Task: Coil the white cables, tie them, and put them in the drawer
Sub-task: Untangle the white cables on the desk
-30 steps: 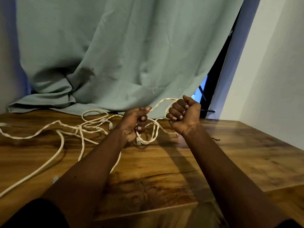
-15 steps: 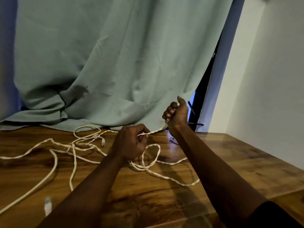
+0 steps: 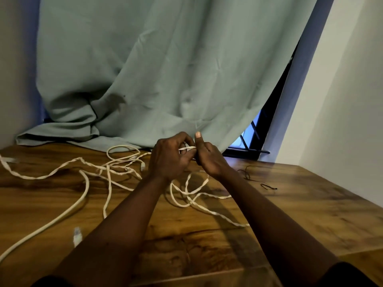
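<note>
Hanging behind both hands, a grey-green curtain [image 3: 165, 69] drapes onto the wooden surface [image 3: 310, 204] beneath them. White cables [image 3: 122, 167] sprawl loose and tangled across it, mostly left of the hands and under the wrists. The left hand [image 3: 170, 160] and right hand [image 3: 209, 158] meet, each pinching one short cable stretch between them. A plug end [image 3: 77, 236] lies beside the left forearm; thin dark wire pieces [image 3: 269, 187] lie right of the right hand.

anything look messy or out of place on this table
The white cables lie in a loose tangle across the wooden table, none coiled yet. The green curtain also spills onto the table's far edge.
</note>
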